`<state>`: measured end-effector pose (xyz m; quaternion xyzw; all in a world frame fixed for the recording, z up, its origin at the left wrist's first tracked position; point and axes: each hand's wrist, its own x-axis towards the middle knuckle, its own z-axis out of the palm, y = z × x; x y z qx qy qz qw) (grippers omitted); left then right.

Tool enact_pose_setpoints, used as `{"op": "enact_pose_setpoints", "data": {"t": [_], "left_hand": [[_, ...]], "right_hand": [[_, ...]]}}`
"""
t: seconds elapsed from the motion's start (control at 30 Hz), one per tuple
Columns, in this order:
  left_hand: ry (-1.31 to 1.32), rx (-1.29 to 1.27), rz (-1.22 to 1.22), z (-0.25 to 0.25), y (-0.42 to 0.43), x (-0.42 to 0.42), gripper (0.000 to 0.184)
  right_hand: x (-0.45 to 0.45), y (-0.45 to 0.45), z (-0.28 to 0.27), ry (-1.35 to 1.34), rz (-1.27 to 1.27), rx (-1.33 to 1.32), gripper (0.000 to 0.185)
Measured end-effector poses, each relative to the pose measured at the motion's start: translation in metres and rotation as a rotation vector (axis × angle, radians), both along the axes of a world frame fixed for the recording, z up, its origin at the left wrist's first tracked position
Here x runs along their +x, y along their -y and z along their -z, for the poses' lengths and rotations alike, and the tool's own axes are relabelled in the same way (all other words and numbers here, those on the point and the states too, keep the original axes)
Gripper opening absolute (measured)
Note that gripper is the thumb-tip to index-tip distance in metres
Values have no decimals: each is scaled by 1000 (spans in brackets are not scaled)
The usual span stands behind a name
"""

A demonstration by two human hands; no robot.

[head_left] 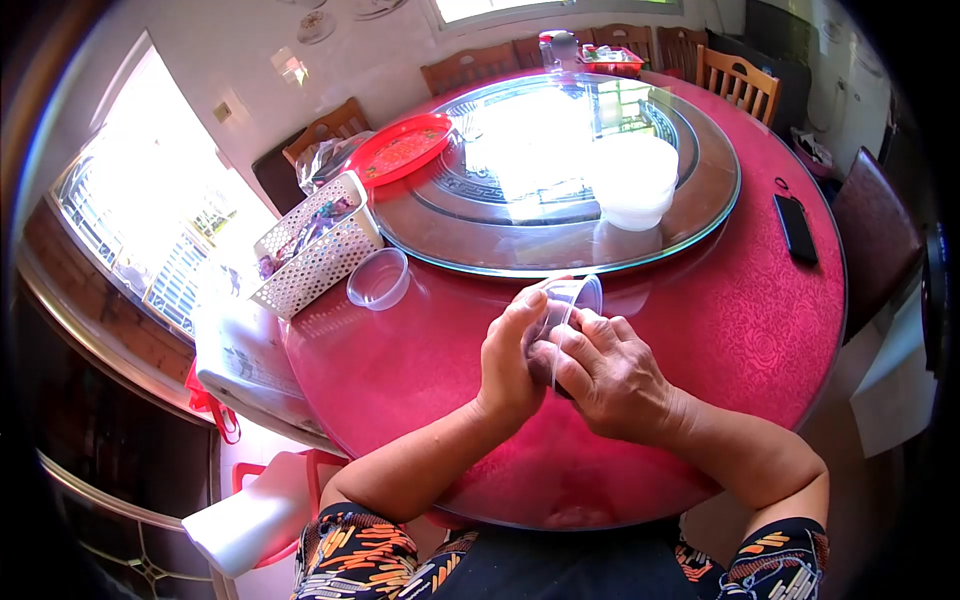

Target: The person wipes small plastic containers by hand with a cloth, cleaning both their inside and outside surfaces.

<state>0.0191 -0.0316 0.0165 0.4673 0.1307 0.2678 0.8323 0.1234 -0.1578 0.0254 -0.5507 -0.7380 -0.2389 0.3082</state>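
Note:
Above the near part of the red table, my left hand (pixel 512 355) is wrapped round one side of a clear plastic container (pixel 583 292), which is tilted on its side. My right hand (pixel 610 380) grips the same container from the other side, its fingers bent over the rim. Part of the container is hidden behind the fingers. A second clear round container (pixel 379 279) stands on the table to the left, beside a white perforated basket (pixel 318 250) with small colourful wrapped items in it. A stack of whitish bowls (pixel 636 182) rests on the glass turntable (pixel 480 262).
The red table (pixel 740 330) bears a black phone (pixel 795 229) at the right. A red tray (pixel 402 150) sits at the turntable's left edge. Jars (pixel 560 52) and a red box (pixel 612 62) stand at the far side. Wooden chairs (pixel 740 82) surround the table.

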Motion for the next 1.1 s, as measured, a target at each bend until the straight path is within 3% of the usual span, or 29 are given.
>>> {"op": "enact_pose_setpoints", "data": {"t": [0.13, 0.27, 0.37, 0.47, 0.53, 0.57, 0.6, 0.63, 0.7, 0.9, 1.0, 1.1], "left_hand": [[-22, -283, 88, -3, 2, 3, 57], [-15, -304, 165, -5, 1, 5, 61], [-94, -104, -9, -2, 4, 8, 65], [-3, 458, -102, 2, 1, 5, 77], [33, 769, -144, 0, -4, 2, 84], [108, 1030, -221, -2, -6, 2, 80], [137, 1123, -248, -5, -5, 1, 78], [163, 1215, -272, -6, -2, 0, 76], [203, 1110, -256, -6, -2, 0, 72], [245, 704, -195, -10, 1, -6, 65], [232, 574, -149, -14, 2, -10, 64], [184, 525, -69, -16, 4, -9, 62]], "right_hand": [[-1, 0, 1, 37, 64, 4, 33], [1, 0, 1, -175, 18, -11, 39], [7, 4, 1, -615, -100, -179, 50], [5, 8, -16, -1431, -313, -353, 59], [12, 13, -31, -1701, -332, -420, 60], [13, 13, -37, -1826, -386, -407, 58], [9, 14, -48, -1895, -404, -372, 53], [9, 13, -50, -1911, -420, -378, 53], [12, 13, -52, -1949, -450, -392, 51], [-9, 12, -37, -1729, -570, -361, 59], [-4, 17, -27, -1566, -525, -393, 44], [10, 26, -31, -1482, -594, -588, 40]]}}
